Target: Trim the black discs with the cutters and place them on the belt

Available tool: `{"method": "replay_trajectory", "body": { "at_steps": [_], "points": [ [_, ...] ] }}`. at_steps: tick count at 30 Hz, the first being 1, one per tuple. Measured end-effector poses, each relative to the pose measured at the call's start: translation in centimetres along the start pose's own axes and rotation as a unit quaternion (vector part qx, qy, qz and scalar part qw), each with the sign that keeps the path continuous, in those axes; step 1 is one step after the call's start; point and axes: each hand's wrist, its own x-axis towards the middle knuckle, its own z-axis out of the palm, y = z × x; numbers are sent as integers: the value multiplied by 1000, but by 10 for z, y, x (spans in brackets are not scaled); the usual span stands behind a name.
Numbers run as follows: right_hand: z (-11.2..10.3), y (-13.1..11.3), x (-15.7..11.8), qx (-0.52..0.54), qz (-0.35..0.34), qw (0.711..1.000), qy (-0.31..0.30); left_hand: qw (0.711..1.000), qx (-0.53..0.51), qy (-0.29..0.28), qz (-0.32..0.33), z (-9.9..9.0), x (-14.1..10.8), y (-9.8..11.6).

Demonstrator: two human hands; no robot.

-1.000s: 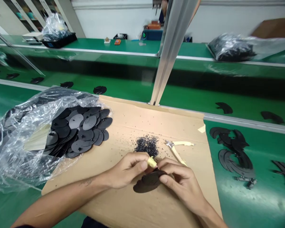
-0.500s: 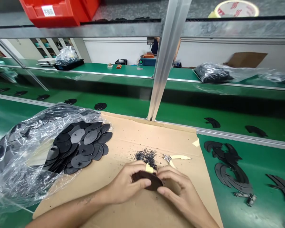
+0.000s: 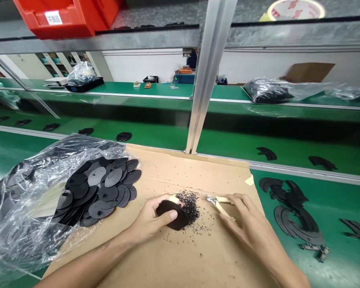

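The black disc (image 3: 172, 215) sits cupped in the left hand (image 3: 151, 220), thumb pressed on its face and fingers curled behind it, just beside the heap of black crumbs (image 3: 189, 206) on the cardboard (image 3: 198, 260). The right hand (image 3: 252, 224) lies open, fingers loosely spread, their tips at the yellow-handled snips (image 3: 219, 203) right of that heap.

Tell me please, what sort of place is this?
Probably a factory production line: there is a long green conveyor belt, black oval parts lie in bulk in a plastic bag, and a red crate sits overhead.
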Motion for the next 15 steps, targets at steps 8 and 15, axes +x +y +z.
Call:
{"method": "replay_trajectory", "body": {
  "at_steps": [8, 15],
  "points": [
    [8, -45, -7, 199, -103, 974, -21, 994, 85, 21, 62, -1, 0, 1],
    [21, -58, -7, 224, -154, 962, 10, 986, 119, -6, 118, -2, -2, 1]
  ]
}}
